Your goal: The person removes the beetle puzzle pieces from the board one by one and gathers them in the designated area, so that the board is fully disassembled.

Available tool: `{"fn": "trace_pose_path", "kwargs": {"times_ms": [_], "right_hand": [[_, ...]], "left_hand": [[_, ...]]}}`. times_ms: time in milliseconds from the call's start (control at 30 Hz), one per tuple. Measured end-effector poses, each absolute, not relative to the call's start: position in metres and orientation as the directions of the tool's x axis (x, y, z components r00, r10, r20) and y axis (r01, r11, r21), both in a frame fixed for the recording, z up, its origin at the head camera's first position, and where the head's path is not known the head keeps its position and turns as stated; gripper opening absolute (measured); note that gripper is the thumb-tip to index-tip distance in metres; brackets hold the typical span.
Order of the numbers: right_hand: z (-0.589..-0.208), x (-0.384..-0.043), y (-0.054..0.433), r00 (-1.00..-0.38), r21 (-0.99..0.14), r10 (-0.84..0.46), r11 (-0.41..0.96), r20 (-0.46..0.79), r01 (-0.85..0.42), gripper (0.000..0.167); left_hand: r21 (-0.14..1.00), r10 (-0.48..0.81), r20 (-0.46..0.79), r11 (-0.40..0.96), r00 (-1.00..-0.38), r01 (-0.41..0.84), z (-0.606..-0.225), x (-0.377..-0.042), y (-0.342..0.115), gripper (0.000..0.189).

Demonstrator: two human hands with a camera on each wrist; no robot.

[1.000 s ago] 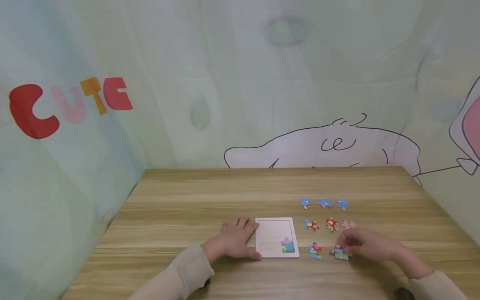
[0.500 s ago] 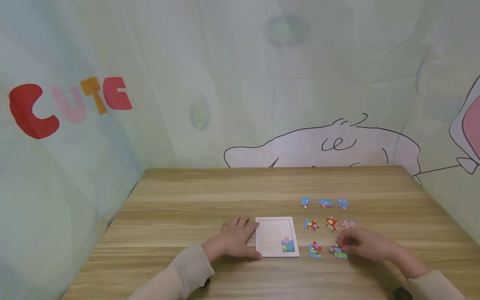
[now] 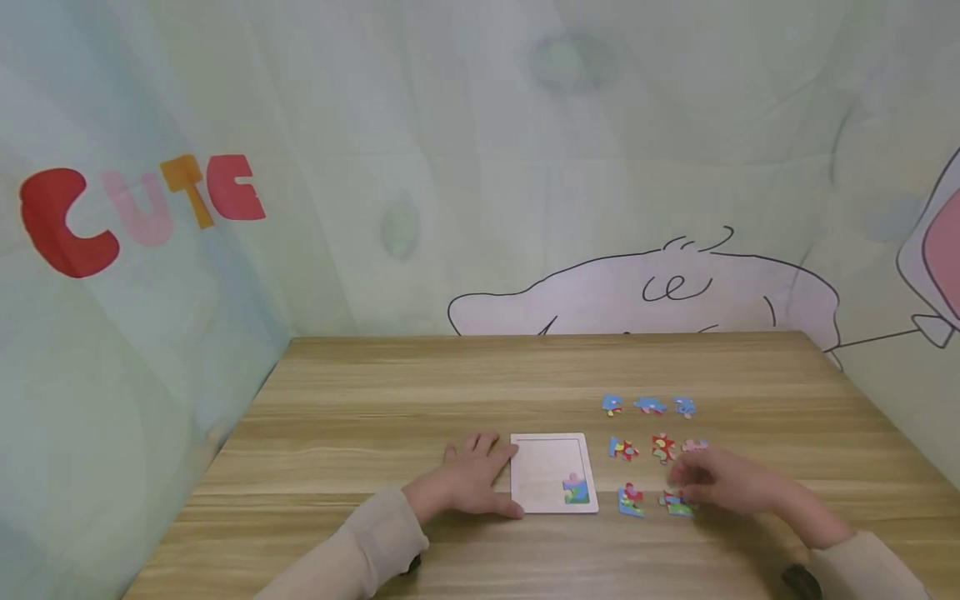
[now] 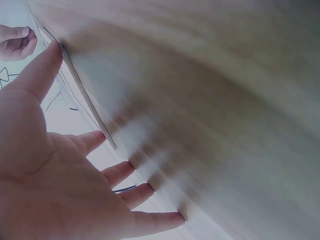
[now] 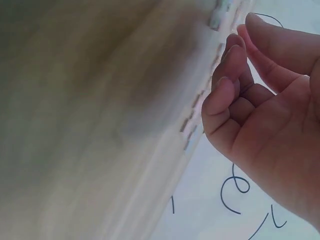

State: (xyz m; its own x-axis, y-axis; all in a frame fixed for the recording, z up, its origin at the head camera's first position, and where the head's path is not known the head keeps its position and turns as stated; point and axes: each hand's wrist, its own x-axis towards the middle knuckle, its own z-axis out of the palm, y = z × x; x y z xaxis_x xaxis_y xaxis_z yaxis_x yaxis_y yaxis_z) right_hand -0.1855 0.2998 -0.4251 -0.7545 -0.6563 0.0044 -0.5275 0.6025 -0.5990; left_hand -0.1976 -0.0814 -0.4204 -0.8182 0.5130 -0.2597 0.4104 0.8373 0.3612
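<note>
My left hand [image 3: 474,482] lies spread on the table, its thumb and index finger touching the left edge of a pale square puzzle tray [image 3: 538,471]. One pink, blue and green jigsaw piece [image 3: 576,490] sits in the tray's lower right corner. To the right, my right hand [image 3: 723,482] hovers with loosely bent fingers over a green and blue jigsaw piece [image 3: 677,503], partly covering it. In the right wrist view nothing shows between the thumb and fingers of the right hand [image 5: 265,95], and a piece [image 5: 217,17] lies on the table apart from them.
More pieces lie in rows right of the tray: three blue ones at the back, including a middle blue piece [image 3: 650,406], then a red piece [image 3: 663,448] with neighbours, and a red and blue piece [image 3: 631,501] in front. A printed cloth [image 3: 480,167] hangs behind the wooden table [image 3: 375,392].
My right hand has let go of the green and blue piece and lifted slightly off it. That piece has shifted a little to the left. The left hand has stayed put.
</note>
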Motion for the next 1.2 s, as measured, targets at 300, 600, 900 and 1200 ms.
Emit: {"fn": "trace_pose_path", "kwargs": {"times_ms": [300, 600, 900, 1200], "right_hand": [[-0.404, -0.191, 0.285, -0.783, -0.631, -0.619, 0.633, -0.062, -0.449, 0.019], [-0.390, -0.200, 0.258, -0.751, -0.615, -0.660, 0.600, -0.018, -0.511, 0.017], [-0.385, -0.203, 0.230, -0.714, -0.613, -0.701, 0.562, 0.005, -0.555, 0.015], [-0.394, -0.208, 0.207, -0.703, -0.625, -0.712, 0.555, -0.014, -0.550, 0.019]], "left_hand": [[0.357, 0.512, -0.262, 0.839, -0.818, 0.411, -0.423, -0.199, -0.082, 0.090], [0.357, 0.512, -0.258, 0.839, -0.819, 0.412, -0.423, -0.200, -0.083, 0.090], [0.362, 0.518, -0.256, 0.834, -0.816, 0.416, -0.423, -0.200, -0.083, 0.088], [0.361, 0.515, -0.255, 0.836, -0.818, 0.414, -0.423, -0.199, -0.082, 0.088]]}}
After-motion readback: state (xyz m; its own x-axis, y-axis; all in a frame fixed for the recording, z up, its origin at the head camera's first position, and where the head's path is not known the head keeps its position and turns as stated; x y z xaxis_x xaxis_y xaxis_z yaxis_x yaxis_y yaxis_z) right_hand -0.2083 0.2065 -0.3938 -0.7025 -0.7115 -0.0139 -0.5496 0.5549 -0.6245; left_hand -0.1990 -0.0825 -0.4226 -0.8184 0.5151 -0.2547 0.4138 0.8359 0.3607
